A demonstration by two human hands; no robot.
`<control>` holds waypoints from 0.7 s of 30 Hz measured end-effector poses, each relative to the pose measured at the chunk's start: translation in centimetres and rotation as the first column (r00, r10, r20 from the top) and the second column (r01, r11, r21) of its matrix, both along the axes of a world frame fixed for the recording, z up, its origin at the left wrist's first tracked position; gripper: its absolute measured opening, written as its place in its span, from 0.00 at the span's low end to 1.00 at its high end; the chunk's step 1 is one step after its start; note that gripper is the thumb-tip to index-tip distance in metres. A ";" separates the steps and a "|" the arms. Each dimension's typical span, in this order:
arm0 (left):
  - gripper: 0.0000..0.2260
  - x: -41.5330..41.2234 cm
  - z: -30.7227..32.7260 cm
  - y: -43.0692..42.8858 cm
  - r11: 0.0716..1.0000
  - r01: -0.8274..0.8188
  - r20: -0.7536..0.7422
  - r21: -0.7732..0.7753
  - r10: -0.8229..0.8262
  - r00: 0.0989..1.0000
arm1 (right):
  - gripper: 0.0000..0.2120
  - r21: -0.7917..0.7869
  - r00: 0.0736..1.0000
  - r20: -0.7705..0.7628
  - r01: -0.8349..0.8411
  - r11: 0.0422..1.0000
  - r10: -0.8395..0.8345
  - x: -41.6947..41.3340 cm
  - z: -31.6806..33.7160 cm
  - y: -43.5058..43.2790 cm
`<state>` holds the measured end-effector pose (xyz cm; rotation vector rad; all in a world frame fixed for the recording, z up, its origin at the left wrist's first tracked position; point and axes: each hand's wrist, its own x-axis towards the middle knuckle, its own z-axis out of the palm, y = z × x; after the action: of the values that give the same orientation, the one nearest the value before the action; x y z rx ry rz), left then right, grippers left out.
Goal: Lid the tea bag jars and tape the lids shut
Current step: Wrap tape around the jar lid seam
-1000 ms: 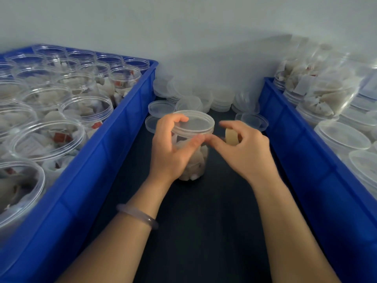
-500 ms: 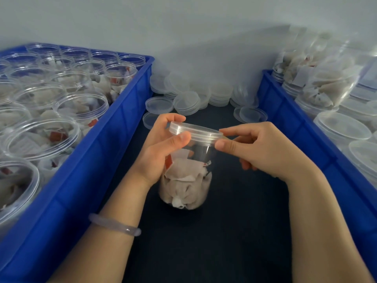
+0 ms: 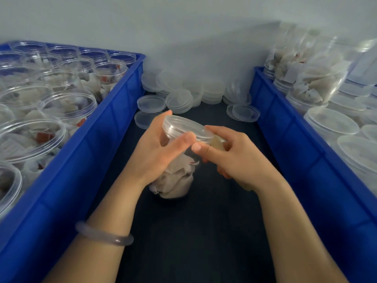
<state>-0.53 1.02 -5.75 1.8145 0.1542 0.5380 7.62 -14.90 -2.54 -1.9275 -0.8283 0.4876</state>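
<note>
Table lane [image 3: 204, 242] runs open between left crate [image 3: 85, 160] and right crate [image 3: 306, 160]; lids [image 3: 179, 101] block far end.

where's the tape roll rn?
Head view, centre: the yellowish tape roll sits in the right hand, just right of the lid on the tea bag jar the left hand grips.

The left hand [image 3: 155, 154] grips a tilted tea bag jar [image 3: 175, 180] just under its clear lid [image 3: 185, 129], thumb on the rim. The jar's base rests on the dark table [image 3: 204, 231]. The right hand [image 3: 234, 158] curls round a pale yellowish object [image 3: 217, 142] beside the lid's edge, forefinger reaching toward the left thumb.
</note>
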 end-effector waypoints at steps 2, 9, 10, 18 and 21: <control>0.31 0.2 0.0 -0.2 0.998 -0.041 0.020 0.046 0.040 0.999 | 0.17 -0.051 0.999 0.039 -0.017 0.999 0.019 0.2 -0.1 0.1; 0.20 0.8 -0.2 0.6 0.980 -0.190 0.076 -0.067 0.195 0.978 | 0.40 -0.130 0.996 0.060 -0.052 0.990 0.060 0.3 0.3 -0.3; 0.21 0.8 -0.2 0.7 0.973 -0.209 0.079 -0.098 0.216 0.973 | 0.37 -0.126 0.989 0.145 0.007 0.992 0.011 0.3 0.4 -0.3; 0.22 1.0 -0.4 0.7 0.955 -0.270 0.070 -0.120 0.279 0.958 | 0.29 -0.015 0.957 0.269 0.118 0.993 -0.110 0.7 0.9 -0.3; 0.23 0.9 -0.5 0.8 0.962 -0.231 0.053 -0.144 0.241 0.969 | 0.28 -0.014 0.962 0.252 0.115 0.993 -0.107 1.4 0.7 -0.3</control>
<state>0.32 1.86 -6.30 1.6509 0.3549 0.7410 8.99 -15.17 -1.88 -2.0772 -0.8703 0.1896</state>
